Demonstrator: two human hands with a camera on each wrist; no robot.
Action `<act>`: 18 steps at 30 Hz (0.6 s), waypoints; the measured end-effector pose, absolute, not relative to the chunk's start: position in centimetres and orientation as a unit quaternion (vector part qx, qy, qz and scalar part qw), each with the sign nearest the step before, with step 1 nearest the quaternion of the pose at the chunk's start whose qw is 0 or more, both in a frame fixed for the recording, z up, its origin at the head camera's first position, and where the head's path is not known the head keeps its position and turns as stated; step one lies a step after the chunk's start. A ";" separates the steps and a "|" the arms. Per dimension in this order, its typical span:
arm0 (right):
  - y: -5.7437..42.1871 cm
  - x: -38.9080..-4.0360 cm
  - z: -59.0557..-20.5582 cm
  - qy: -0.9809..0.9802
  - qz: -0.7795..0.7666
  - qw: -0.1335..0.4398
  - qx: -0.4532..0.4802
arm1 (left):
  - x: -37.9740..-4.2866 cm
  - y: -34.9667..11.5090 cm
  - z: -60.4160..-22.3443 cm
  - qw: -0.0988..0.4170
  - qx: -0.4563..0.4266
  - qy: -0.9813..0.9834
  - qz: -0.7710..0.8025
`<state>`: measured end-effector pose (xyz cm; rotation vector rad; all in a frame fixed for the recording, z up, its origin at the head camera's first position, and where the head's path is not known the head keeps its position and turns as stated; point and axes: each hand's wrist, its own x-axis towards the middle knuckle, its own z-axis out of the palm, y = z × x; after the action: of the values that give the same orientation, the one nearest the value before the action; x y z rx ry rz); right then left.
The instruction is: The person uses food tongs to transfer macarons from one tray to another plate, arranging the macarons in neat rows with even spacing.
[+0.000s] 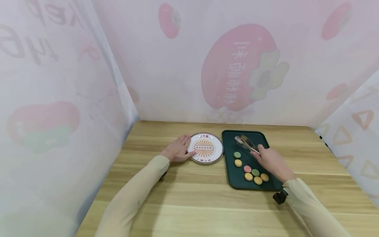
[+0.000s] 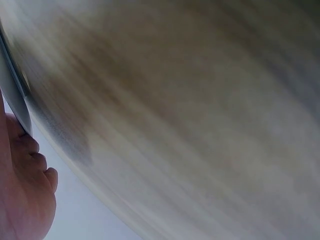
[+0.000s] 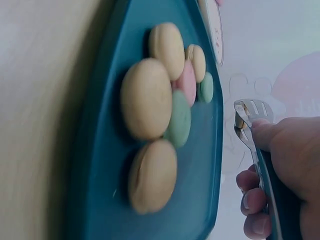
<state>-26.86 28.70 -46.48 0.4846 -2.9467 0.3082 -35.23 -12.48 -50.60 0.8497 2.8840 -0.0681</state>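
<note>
My right hand [image 1: 273, 161] grips a pair of metal tongs [image 3: 257, 150] with dark handles, held over the far part of a dark green tray [image 1: 237, 182]. A small brownish-yellow piece shows between the tongs' tips in the right wrist view; I cannot tell what it is. Several macarons lie on the tray, among them a pink macaron [image 1: 247, 169], a green macaron [image 1: 237, 154] and a yellow macaron [image 1: 238, 163]. My left hand [image 1: 178, 148] rests at the left rim of a round white plate [image 1: 217, 148] with an orange sunburst pattern, fingers straight and thumb reaching over the rim.
The plate and tray sit side by side on a wooden table [image 1: 189, 204]. Behind the table hangs a pale pink cloth backdrop [image 1: 177, 82] with printed strawberries, and more cloth closes off the left and right sides.
</note>
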 end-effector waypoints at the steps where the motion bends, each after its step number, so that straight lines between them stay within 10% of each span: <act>1: 28.4 -27.0 -46.4 -0.978 0.105 0.071 0.165 | -35.3 -12.5 -50.6 0.066 0.282 0.957 -0.019; 18: 24.2 -28.4 -46.1 -0.979 0.110 0.064 0.162 | -35.4 -13.1 -50.9 0.068 0.285 0.956 -0.026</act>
<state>-28.37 24.17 -46.06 0.4885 -2.9557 0.3319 -35.44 -13.10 -50.93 0.8584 2.8788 -0.0773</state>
